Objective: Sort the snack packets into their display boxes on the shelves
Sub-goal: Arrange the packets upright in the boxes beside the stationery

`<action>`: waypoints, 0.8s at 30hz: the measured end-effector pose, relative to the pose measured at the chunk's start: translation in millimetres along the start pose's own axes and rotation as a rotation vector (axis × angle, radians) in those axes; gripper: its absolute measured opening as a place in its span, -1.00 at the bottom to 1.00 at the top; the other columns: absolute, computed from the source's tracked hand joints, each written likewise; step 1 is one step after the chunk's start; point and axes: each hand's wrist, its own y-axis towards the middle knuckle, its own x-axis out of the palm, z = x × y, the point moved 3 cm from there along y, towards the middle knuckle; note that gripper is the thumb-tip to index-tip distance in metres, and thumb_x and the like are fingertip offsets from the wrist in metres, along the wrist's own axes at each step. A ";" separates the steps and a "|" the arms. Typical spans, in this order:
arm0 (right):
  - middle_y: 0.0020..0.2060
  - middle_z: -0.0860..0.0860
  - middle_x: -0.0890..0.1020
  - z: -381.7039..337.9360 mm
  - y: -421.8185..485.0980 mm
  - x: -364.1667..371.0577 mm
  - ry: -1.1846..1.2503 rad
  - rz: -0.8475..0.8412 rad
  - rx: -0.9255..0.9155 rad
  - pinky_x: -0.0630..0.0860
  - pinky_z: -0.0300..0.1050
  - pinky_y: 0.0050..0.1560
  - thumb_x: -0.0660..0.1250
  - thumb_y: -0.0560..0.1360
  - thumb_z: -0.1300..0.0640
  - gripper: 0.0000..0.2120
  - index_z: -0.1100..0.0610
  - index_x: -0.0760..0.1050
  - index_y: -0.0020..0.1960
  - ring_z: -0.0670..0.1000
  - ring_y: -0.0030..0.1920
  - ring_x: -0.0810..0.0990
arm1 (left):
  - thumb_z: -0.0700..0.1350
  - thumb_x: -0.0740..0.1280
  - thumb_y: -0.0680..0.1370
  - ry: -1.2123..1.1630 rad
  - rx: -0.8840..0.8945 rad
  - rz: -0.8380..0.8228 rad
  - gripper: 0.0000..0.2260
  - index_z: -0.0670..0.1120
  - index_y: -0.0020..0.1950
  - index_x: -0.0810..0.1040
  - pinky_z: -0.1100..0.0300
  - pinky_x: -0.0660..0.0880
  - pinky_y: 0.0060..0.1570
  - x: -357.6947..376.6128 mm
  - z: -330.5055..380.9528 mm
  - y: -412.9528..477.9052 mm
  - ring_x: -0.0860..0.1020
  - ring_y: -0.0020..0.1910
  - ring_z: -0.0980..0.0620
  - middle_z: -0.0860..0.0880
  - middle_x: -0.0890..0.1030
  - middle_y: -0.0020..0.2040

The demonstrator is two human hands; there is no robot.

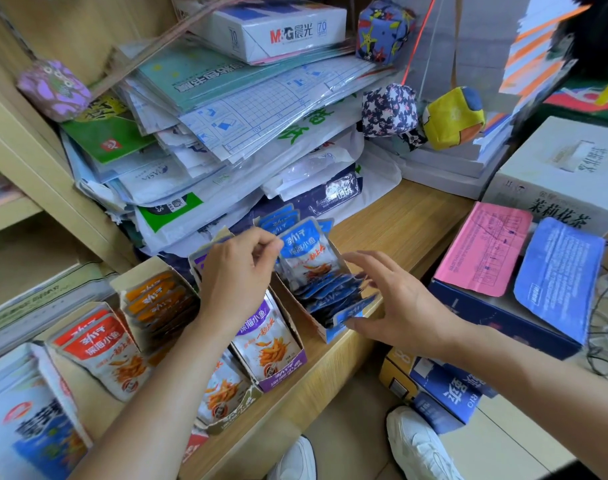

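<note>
Left hand (pixel 233 271) pinches blue packet (pixel 307 256), right hand (pixel 396 299) spread, above cluttered wooden shelf (pixel 410 220).

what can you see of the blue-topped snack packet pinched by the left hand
The blue-topped silver foil snack packet is a flat glossy pouch: blue band with white characters on top, silvery body below printed with orange snack strips. It stands upright, raised above the row of matching blue packets in the open cardboard display box, its lower edge hidden among them. The left hand pinches its upper left corner. The right hand, open, does not touch it.
</note>
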 end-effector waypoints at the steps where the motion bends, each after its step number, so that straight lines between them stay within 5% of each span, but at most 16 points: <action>1: 0.38 -0.18 0.36 1.5 0.8 1.6 0.012 -0.005 0.022 0.51 -0.16 0.28 0.50 0.42 -0.07 -0.22 -0.04 0.22 0.54 -0.21 0.31 0.41 | -0.06 0.42 0.58 -0.047 -0.022 -0.041 -0.91 0.00 -0.10 0.69 0.04 0.62 -0.24 2.6 -0.5 -0.9 0.63 -0.32 0.18 0.16 0.65 -0.32; 7: 0.33 -0.19 0.43 3.4 4.7 5.2 0.001 -0.080 0.040 0.49 -0.12 0.30 0.50 0.44 -0.08 -0.32 -0.07 0.31 0.48 -0.18 0.33 0.40 | -0.15 0.50 0.51 -0.112 0.009 -0.044 -0.92 0.00 -0.08 0.63 0.10 0.63 -0.23 3.2 3.5 -9.9 0.63 -0.26 0.21 0.17 0.63 -0.23; 11: 0.28 -0.17 0.46 2.5 4.1 4.6 -0.030 -0.087 0.020 0.52 -0.11 0.23 0.48 0.45 -0.09 -0.40 -0.07 0.36 0.42 -0.13 0.27 0.43 | -0.40 0.45 0.45 -0.050 0.252 -0.060 -0.79 -0.07 -0.18 0.64 0.14 0.54 -0.15 1.7 10.2 -14.2 0.53 -0.11 0.13 0.06 0.50 0.00; 17: 0.28 -0.16 0.47 1.1 4.7 3.6 -0.043 -0.108 0.018 0.50 -0.09 0.24 0.47 0.46 -0.09 -0.42 -0.07 0.37 0.41 -0.12 0.27 0.44 | -0.01 0.57 0.41 0.211 0.331 -0.265 -0.73 0.10 0.10 0.73 0.16 0.34 0.03 15.0 4.6 -18.8 0.31 0.01 0.06 0.05 0.48 0.16; 21: 0.26 -0.14 0.47 -0.1 4.6 3.3 -0.051 -0.115 0.019 0.51 -0.10 0.22 0.47 0.47 -0.08 -0.44 -0.06 0.38 0.41 -0.08 0.25 0.45 | 0.12 0.63 0.29 0.296 0.319 -0.277 -0.67 0.13 0.02 0.74 0.03 0.44 -0.03 15.6 10.9 -11.2 0.32 0.00 0.03 0.07 0.48 0.10; 24: 0.26 -0.14 0.47 0.4 4.7 3.1 -0.065 -0.123 0.014 0.51 -0.10 0.22 0.47 0.47 -0.10 -0.44 -0.07 0.38 0.41 -0.08 0.25 0.45 | 0.07 0.64 0.29 0.357 0.362 -0.255 -0.80 0.12 -0.13 0.76 -0.01 0.45 -0.16 18.8 16.1 -10.1 0.39 -0.02 -0.05 0.04 0.50 0.04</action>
